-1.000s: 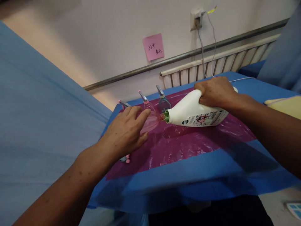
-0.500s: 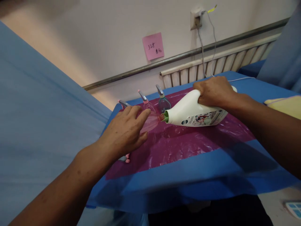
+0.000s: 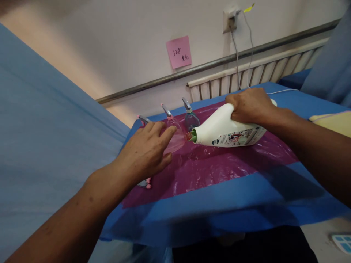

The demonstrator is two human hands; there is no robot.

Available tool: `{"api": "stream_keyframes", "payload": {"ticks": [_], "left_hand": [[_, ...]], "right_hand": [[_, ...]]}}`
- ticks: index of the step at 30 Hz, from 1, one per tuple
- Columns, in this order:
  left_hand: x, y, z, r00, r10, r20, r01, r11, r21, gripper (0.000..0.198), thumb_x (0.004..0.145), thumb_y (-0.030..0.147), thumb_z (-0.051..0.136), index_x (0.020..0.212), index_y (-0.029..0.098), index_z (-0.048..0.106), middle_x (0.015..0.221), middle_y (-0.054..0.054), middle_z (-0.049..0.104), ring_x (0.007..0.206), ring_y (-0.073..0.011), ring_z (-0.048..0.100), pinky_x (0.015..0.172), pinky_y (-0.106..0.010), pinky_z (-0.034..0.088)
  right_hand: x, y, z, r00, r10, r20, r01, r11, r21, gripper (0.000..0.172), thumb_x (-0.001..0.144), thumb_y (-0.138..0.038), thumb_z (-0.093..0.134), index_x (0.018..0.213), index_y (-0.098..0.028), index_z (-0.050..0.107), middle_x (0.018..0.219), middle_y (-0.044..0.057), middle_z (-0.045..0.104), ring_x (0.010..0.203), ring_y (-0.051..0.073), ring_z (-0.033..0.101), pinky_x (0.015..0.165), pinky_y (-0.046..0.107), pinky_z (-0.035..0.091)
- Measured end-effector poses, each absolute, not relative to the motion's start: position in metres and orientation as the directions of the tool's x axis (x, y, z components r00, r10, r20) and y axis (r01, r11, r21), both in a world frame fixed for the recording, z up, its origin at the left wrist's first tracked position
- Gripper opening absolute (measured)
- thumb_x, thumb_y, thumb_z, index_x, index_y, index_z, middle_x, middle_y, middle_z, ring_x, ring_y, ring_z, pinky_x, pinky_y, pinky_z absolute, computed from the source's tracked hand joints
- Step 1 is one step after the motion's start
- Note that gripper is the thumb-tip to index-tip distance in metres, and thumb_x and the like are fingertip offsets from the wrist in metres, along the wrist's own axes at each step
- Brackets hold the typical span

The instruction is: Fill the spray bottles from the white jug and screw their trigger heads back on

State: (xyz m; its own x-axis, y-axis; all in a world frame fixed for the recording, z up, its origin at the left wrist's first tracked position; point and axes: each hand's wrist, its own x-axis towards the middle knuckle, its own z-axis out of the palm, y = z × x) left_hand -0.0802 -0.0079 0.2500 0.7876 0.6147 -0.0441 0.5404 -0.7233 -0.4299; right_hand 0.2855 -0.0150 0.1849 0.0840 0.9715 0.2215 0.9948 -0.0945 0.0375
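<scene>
My right hand [image 3: 248, 106] is wrapped round the handle of a white detergent bottle [image 3: 223, 126], which is tipped with its mouth to the left. The bottle's green spout [image 3: 193, 136] meets the neck of a clear pink bottle [image 3: 177, 141]. That pink bottle leans toward the spout, and my left hand [image 3: 146, 149] is curled round it, partly hiding it. Whether liquid is flowing I cannot tell. Behind stand a pink spray bottle [image 3: 170, 118] and a blue-green spray bottle [image 3: 191, 119]. A loose grey-and-pink spray head [image 3: 144, 183] lies below my left hand.
Dark pink plastic sheeting [image 3: 208, 171] covers part of the blue-covered table [image 3: 219, 197]. Another spray trigger [image 3: 144, 119] shows at the far left. A yellow cloth [image 3: 333, 122] lies at right. Blue curtain [image 3: 49, 120], radiator [image 3: 246, 75] and a plugged-in cable [image 3: 235, 47] surround the table.
Almost nothing differs. The camera view has shifted very slightly; both hands keep their hold, with the spout still at the pink bottle's neck.
</scene>
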Motion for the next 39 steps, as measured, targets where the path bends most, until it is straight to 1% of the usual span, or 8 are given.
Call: {"api": "stream_keyframes", "payload": {"ticks": [7, 9, 17, 22, 27, 32, 35, 39], "left_hand": [[-0.0793, -0.0091, 0.249, 0.776, 0.626, -0.07, 0.54, -0.718, -0.44, 0.066, 0.101, 0.032, 0.073, 0.163, 0.018, 0.057, 0.154, -0.022, 0.067, 0.14, -0.0423, 0.066, 0.119, -0.058, 0.059], [-0.0796, -0.0087, 0.2488, 0.779, 0.623, -0.074, 0.533, -0.719, -0.446, 0.067, 0.101, 0.032, 0.073, 0.164, 0.016, 0.057, 0.154, -0.024, 0.067, 0.139, -0.0435, 0.066, 0.118, -0.059, 0.059], [-0.0789, -0.0091, 0.2498, 0.787, 0.612, -0.07, 0.528, -0.729, -0.436, 0.063, 0.098, 0.029, 0.075, 0.158, 0.018, 0.061, 0.15, -0.022, 0.069, 0.136, -0.0438, 0.067, 0.114, -0.059, 0.061], [-0.0806, -0.0083, 0.2492, 0.801, 0.596, -0.057, 0.524, -0.743, -0.417, 0.064, 0.097, 0.029, 0.076, 0.159, 0.021, 0.061, 0.15, -0.021, 0.069, 0.135, -0.0434, 0.067, 0.113, -0.059, 0.06], [-0.0827, -0.0068, 0.2471, 0.803, 0.594, -0.053, 0.528, -0.75, -0.4, 0.065, 0.096, 0.03, 0.076, 0.159, 0.019, 0.061, 0.151, -0.022, 0.068, 0.136, -0.0453, 0.066, 0.113, -0.061, 0.06], [-0.0808, -0.0081, 0.2473, 0.785, 0.614, -0.079, 0.527, -0.729, -0.437, 0.064, 0.098, 0.031, 0.074, 0.159, 0.02, 0.061, 0.152, -0.021, 0.068, 0.138, -0.0435, 0.066, 0.115, -0.059, 0.059], [-0.0803, -0.0088, 0.248, 0.785, 0.613, -0.086, 0.527, -0.734, -0.428, 0.062, 0.097, 0.03, 0.075, 0.158, 0.019, 0.063, 0.151, -0.022, 0.069, 0.138, -0.0445, 0.066, 0.114, -0.059, 0.06], [-0.0812, -0.0086, 0.2476, 0.792, 0.606, -0.077, 0.529, -0.743, -0.411, 0.061, 0.096, 0.029, 0.078, 0.155, 0.023, 0.064, 0.148, -0.019, 0.07, 0.137, -0.0428, 0.067, 0.114, -0.059, 0.06]], "right_hand": [[0.2832, -0.0134, 0.1846, 0.059, 0.971, 0.233, 0.994, -0.079, 0.074, 0.035, 0.101, -0.05, 0.061, 0.119, -0.029, 0.082, 0.094, 0.014, 0.08, 0.089, 0.034, 0.07, 0.072, 0.04, 0.034], [0.2825, -0.0137, 0.1847, 0.063, 0.97, 0.234, 0.994, -0.081, 0.069, 0.035, 0.101, -0.05, 0.062, 0.119, -0.029, 0.082, 0.092, 0.014, 0.079, 0.089, 0.034, 0.07, 0.073, 0.041, 0.035], [0.2821, -0.0136, 0.1841, 0.05, 0.972, 0.229, 0.995, -0.068, 0.074, 0.035, 0.101, -0.05, 0.061, 0.119, -0.029, 0.082, 0.095, 0.016, 0.08, 0.088, 0.034, 0.07, 0.073, 0.041, 0.035], [0.2822, -0.0129, 0.1835, 0.062, 0.973, 0.22, 0.996, -0.076, 0.051, 0.034, 0.1, -0.052, 0.062, 0.118, -0.03, 0.082, 0.095, 0.014, 0.08, 0.093, 0.035, 0.071, 0.076, 0.041, 0.037], [0.2819, -0.013, 0.1824, 0.066, 0.971, 0.229, 0.997, -0.074, 0.027, 0.035, 0.1, -0.052, 0.062, 0.12, -0.032, 0.083, 0.097, 0.014, 0.08, 0.096, 0.036, 0.071, 0.079, 0.043, 0.04], [0.2802, -0.0125, 0.1833, 0.061, 0.972, 0.226, 0.997, -0.068, 0.021, 0.033, 0.099, -0.049, 0.065, 0.118, -0.03, 0.083, 0.097, 0.015, 0.08, 0.092, 0.036, 0.071, 0.079, 0.044, 0.038], [0.2789, -0.0123, 0.1844, 0.055, 0.975, 0.216, 0.998, -0.063, 0.031, 0.033, 0.099, -0.05, 0.065, 0.119, -0.031, 0.083, 0.097, 0.015, 0.08, 0.093, 0.036, 0.071, 0.079, 0.044, 0.039], [0.2784, -0.0111, 0.1842, 0.062, 0.976, 0.209, 0.998, -0.062, -0.003, 0.031, 0.097, -0.051, 0.068, 0.118, -0.033, 0.083, 0.096, 0.014, 0.079, 0.094, 0.037, 0.07, 0.081, 0.044, 0.04]]}}
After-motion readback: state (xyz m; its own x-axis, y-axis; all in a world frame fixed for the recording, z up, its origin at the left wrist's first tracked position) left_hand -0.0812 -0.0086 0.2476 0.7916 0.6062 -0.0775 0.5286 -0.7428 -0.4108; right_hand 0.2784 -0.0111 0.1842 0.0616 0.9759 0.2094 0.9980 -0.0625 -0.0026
